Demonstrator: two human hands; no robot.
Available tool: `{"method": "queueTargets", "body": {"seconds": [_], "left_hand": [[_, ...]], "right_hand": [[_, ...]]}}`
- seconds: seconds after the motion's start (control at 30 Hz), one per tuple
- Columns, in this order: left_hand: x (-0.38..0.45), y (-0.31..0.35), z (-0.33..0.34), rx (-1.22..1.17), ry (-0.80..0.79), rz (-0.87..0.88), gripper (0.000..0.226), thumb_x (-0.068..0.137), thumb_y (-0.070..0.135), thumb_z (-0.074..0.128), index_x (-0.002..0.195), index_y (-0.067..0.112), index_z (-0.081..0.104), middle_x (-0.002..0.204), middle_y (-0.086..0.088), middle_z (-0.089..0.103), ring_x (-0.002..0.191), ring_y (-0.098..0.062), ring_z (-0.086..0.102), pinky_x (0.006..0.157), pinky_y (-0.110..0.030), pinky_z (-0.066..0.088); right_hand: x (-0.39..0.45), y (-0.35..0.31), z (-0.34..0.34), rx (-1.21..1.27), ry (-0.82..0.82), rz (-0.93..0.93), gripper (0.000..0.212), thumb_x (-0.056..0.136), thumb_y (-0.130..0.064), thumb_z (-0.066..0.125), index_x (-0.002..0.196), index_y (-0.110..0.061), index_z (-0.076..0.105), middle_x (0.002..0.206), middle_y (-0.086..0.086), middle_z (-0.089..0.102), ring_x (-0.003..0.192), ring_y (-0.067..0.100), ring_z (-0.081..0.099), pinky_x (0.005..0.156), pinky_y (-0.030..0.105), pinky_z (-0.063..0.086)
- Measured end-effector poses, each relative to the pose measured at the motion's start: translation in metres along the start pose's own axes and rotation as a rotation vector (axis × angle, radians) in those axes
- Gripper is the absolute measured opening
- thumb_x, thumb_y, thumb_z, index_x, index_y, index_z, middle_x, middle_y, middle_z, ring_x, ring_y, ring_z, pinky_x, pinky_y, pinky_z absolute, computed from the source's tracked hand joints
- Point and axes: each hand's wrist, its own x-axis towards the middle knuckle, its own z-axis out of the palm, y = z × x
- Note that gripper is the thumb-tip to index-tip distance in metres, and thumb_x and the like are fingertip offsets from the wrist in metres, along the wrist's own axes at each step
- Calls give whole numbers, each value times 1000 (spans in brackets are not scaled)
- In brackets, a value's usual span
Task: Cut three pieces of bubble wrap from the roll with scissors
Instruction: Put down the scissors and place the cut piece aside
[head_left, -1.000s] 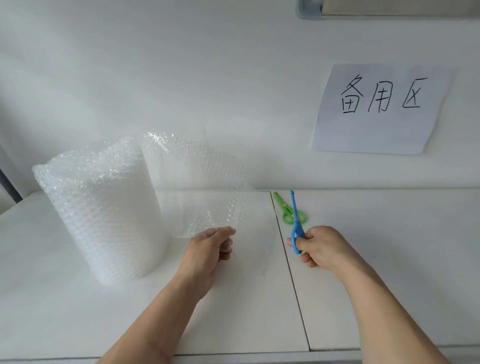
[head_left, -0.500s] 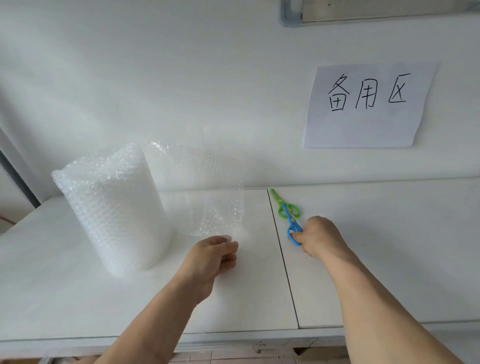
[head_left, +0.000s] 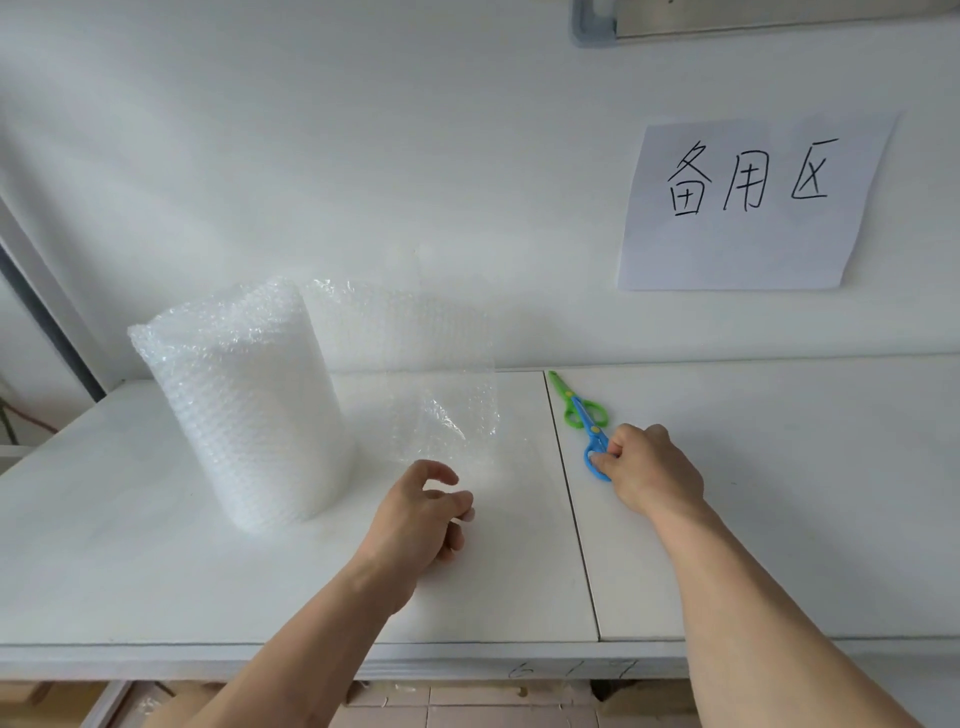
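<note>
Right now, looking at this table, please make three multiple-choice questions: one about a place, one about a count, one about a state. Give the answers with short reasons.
1. Where does the bubble wrap roll stand?
A. left part of the table
B. right part
C. on the floor

2. How many scissors lie on the table?
A. one
B. two
C. three

3. What does the right hand do?
A. rests flat
B. holds the wrap
C. grips the blue scissors

Answers:
1 A, the roll stands left of the seam between the tabletops.
2 B, the blue pair lies against the green scissors.
3 C, its fingers curl on the blue handle, while the left hand pinches the loose sheet.
</note>
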Motion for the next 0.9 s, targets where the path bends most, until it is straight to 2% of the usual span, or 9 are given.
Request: {"method": "queueTargets", "body": {"seconds": [0.17,0.3,0.37,0.47,0.57,0.63,0.73,0.83,0.9], "left_hand": [[-4,4,-10,153,-164,21,20,82,9,63,98,16,73,76,0,66,57,-12,53,53,-21,42],[-7,-4,-19,441,-238,195,30,84,4,61,98,29,71,87,12,67,70,2,54,68,-13,43],[-5,-12,-20,599,-163,329,24,85,13,69,88,37,69,86,13,64,75,6,53,71,-8,39],[-1,-26,-22,720,-66,524,15,82,27,75,80,42,72,94,18,57,98,2,49,79,-11,36],[4,-33,-28,642,-89,613,11,83,28,76,83,39,72,114,23,56,122,2,41,90,-10,36],[1,-31,-27,414,-176,510,12,84,19,75,82,30,72,111,17,65,114,-1,53,92,-14,38],[-4,-25,-29,124,-220,368,7,84,10,72,89,6,71,102,1,72,98,-7,64,86,-17,44],[-8,-25,-33,57,-250,365,13,83,17,71,91,6,71,101,-11,72,94,-14,65,87,-24,48],[-11,-26,-35,6,-268,364,10,84,17,70,90,9,71,97,-13,72,92,-22,66,91,-33,50]], "right_hand": [[0,4,2,-37,85,-21,26,98,-41,44,102,-21,60,101,3,42,77,27,51,67,30,41],[-10,7,3,3,246,-46,28,96,-44,47,100,-21,63,107,5,50,85,30,58,66,32,43],[-18,6,10,87,333,-209,23,93,-41,54,98,-22,67,106,4,56,93,29,58,70,34,46],[-28,6,22,148,346,-561,27,90,-43,55,94,-22,72,99,-2,67,91,26,58,80,36,49],[-34,4,25,243,201,-775,43,89,-51,43,103,-23,72,108,-11,68,105,10,57,95,30,44],[-41,0,25,362,-31,-813,53,89,-58,35,112,-25,70,120,-16,64,121,-3,48,105,18,34],[-49,0,19,457,-353,-741,77,80,-82,21,115,-32,68,125,-22,61,128,-17,37,103,6,25],[-55,4,9,413,-419,-740,96,65,-95,17,120,-32,64,124,-29,56,122,-23,36,97,0,25],[-60,6,4,313,-426,-738,98,57,-98,26,127,-37,58,123,-36,47,119,-26,34,97,-1,24]]}}
